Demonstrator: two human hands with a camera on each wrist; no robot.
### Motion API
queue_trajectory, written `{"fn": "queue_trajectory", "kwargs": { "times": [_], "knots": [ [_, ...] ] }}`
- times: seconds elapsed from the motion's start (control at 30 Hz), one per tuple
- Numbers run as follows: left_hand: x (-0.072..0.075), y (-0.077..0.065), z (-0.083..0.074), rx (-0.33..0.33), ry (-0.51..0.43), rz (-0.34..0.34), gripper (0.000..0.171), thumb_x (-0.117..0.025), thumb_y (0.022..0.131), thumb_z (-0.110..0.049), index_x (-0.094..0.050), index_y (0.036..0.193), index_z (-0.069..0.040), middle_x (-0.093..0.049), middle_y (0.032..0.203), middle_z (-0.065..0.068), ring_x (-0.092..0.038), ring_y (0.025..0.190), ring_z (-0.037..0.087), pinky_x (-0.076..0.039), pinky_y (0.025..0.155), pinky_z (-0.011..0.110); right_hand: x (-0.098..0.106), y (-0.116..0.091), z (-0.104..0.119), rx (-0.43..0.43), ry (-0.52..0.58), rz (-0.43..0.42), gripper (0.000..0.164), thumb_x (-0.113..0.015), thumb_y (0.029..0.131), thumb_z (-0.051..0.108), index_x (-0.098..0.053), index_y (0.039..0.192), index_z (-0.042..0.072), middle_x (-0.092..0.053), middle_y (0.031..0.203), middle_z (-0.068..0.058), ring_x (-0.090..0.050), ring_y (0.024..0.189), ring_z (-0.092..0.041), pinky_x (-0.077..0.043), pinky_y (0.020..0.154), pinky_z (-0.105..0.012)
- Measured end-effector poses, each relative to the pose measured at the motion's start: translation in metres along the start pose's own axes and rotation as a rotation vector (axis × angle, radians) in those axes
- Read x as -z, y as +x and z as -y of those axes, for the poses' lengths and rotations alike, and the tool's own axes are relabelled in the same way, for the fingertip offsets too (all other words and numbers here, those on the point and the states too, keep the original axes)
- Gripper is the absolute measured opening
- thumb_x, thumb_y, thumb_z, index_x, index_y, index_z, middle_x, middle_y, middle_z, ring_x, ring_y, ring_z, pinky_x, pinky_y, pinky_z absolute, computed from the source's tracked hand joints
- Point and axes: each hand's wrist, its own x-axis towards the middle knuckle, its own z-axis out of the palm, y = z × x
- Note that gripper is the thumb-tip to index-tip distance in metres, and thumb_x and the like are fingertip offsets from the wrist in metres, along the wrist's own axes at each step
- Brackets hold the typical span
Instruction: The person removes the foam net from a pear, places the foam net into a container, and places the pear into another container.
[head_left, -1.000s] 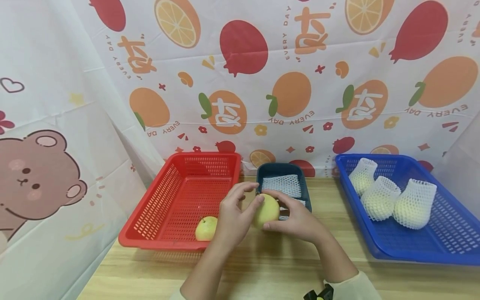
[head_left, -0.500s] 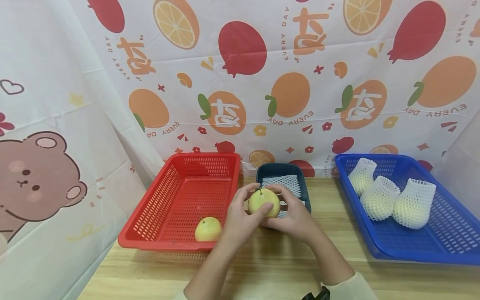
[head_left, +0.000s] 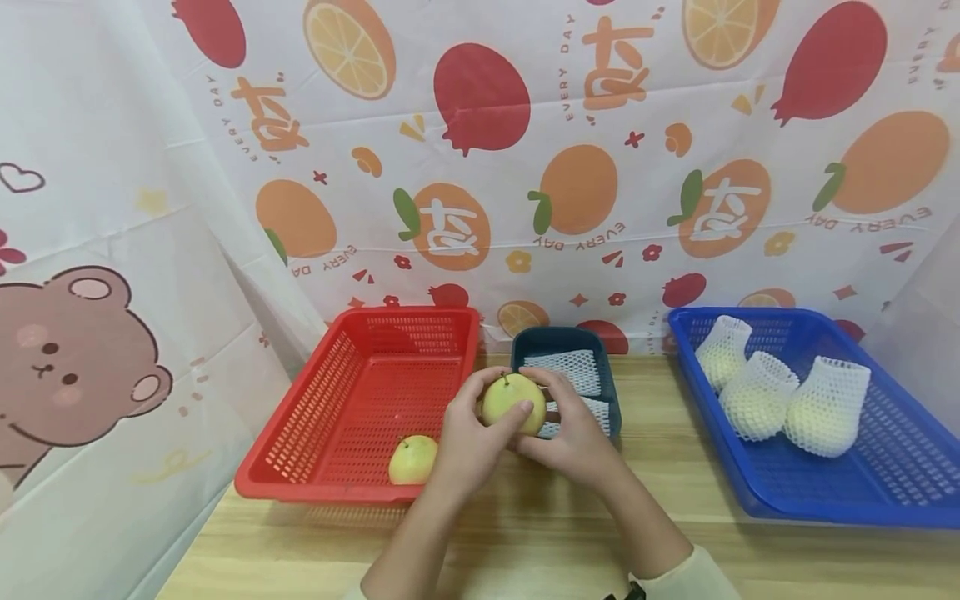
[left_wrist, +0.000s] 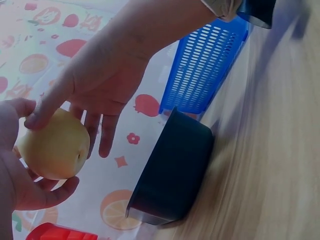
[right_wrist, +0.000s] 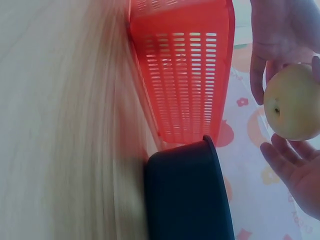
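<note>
A yellow-green pear is held up between both hands in front of the dark container, its short stem pointing up. My left hand grips it from the left, thumb across the near side. From the right, my right hand holds it with fingers curved over its far side. In the left wrist view the underside of the pear shows a small dark hollow, and both thumbs lie close together on it. Another pear sits in the near right corner of the red basket, partly behind my left forearm.
Behind the hands stands a dark green container holding white foam nets. At right, a blue basket holds 3 fruits in foam nets. A fruit-print cloth hangs behind the wooden table.
Both hands have turned the pear so its stem now points up, and shifted it slightly left. My left thumb has come onto its near side. The baskets have stayed put.
</note>
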Motion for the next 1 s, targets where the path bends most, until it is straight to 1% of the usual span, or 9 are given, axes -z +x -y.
{"fn": "queue_trajectory", "kwargs": {
  "times": [0.17, 0.23, 0.3, 0.47, 0.53, 0.63, 0.73, 0.83, 1.0],
  "knots": [
    [0.005, 0.001, -0.001, 0.003, -0.031, 0.013, 0.045, -0.072, 0.083, -0.033, -0.054, 0.123, -0.022, -0.056, 0.121, -0.001, -0.058, 0.102, 0.021, -0.055, 0.078, 0.030, -0.005, -0.001, 0.003, -0.019, 0.144, 0.032, 0.073, -0.077, 0.077, 0.028, -0.037, 0.136, 0.041, -0.038, 0.140, 0.014, -0.045, 0.121, -0.017, -0.049, 0.093, -0.038],
    [0.007, 0.001, -0.001, -0.004, -0.030, 0.016, 0.045, -0.071, 0.083, -0.033, -0.054, 0.124, -0.023, -0.056, 0.122, -0.002, -0.058, 0.102, 0.020, -0.054, 0.079, 0.030, -0.008, 0.000, 0.003, -0.011, 0.191, 0.024, 0.072, -0.077, 0.078, 0.024, -0.038, 0.137, 0.037, -0.039, 0.140, 0.012, -0.045, 0.121, -0.018, -0.049, 0.094, -0.038],
    [0.009, 0.001, -0.002, -0.021, -0.019, 0.009, 0.047, -0.071, 0.083, -0.033, -0.052, 0.126, -0.024, -0.054, 0.125, -0.001, -0.057, 0.103, 0.020, -0.054, 0.078, 0.030, -0.011, 0.000, 0.004, 0.002, 0.188, -0.010, 0.072, -0.078, 0.077, 0.024, -0.040, 0.137, 0.034, -0.041, 0.139, 0.011, -0.046, 0.121, -0.018, -0.050, 0.092, -0.035],
    [0.013, 0.000, -0.005, -0.034, 0.073, -0.020, 0.058, -0.072, 0.079, -0.044, -0.049, 0.131, -0.029, -0.049, 0.129, -0.005, -0.051, 0.107, 0.020, -0.054, 0.074, 0.033, -0.021, 0.001, 0.006, 0.025, 0.124, -0.121, 0.072, -0.081, 0.074, 0.026, -0.043, 0.135, 0.031, -0.043, 0.134, 0.013, -0.047, 0.117, -0.015, -0.053, 0.087, -0.033],
    [0.015, -0.001, -0.005, -0.020, 0.142, -0.028, 0.063, -0.074, 0.076, -0.048, -0.048, 0.131, -0.031, -0.048, 0.127, -0.008, -0.050, 0.106, 0.019, -0.055, 0.072, 0.033, -0.025, 0.002, 0.007, 0.043, 0.108, -0.150, 0.071, -0.081, 0.074, 0.022, -0.044, 0.134, 0.032, -0.044, 0.134, 0.012, -0.047, 0.116, -0.015, -0.053, 0.086, -0.035],
    [0.017, -0.001, -0.006, 0.005, 0.252, -0.035, 0.069, -0.078, 0.071, -0.048, -0.047, 0.131, -0.032, -0.046, 0.126, -0.011, -0.051, 0.104, 0.019, -0.055, 0.071, 0.032, -0.032, 0.004, 0.009, 0.066, 0.090, -0.175, 0.071, -0.080, 0.073, 0.013, -0.045, 0.132, 0.032, -0.044, 0.133, 0.012, -0.046, 0.116, -0.015, -0.053, 0.085, -0.035],
    [0.021, -0.003, -0.006, 0.018, 0.343, -0.053, 0.071, -0.080, 0.070, -0.044, -0.046, 0.130, -0.032, -0.047, 0.123, -0.010, -0.052, 0.101, 0.018, -0.055, 0.070, 0.031, -0.038, 0.005, 0.012, 0.071, 0.096, -0.175, 0.071, -0.079, 0.073, 0.010, -0.046, 0.132, 0.030, -0.044, 0.131, 0.012, -0.046, 0.116, -0.015, -0.053, 0.085, -0.033],
    [0.028, -0.004, -0.007, 0.017, 0.367, -0.062, 0.069, -0.080, 0.070, -0.042, -0.047, 0.129, -0.031, -0.048, 0.121, -0.009, -0.052, 0.099, 0.018, -0.055, 0.069, 0.031, -0.045, 0.006, 0.014, 0.066, 0.111, -0.161, 0.070, -0.079, 0.074, 0.012, -0.045, 0.133, 0.029, -0.044, 0.131, 0.012, -0.045, 0.116, -0.014, -0.053, 0.085, -0.034],
    [0.045, -0.003, -0.009, 0.012, 0.401, -0.047, 0.064, -0.079, 0.072, -0.043, -0.049, 0.126, -0.029, -0.050, 0.118, -0.008, -0.052, 0.098, 0.019, -0.053, 0.070, 0.032, -0.053, 0.008, 0.015, 0.070, 0.166, -0.115, 0.075, -0.080, 0.074, 0.020, -0.040, 0.135, 0.035, -0.043, 0.133, 0.009, -0.046, 0.119, -0.016, -0.052, 0.088, -0.037]
  ]
}}
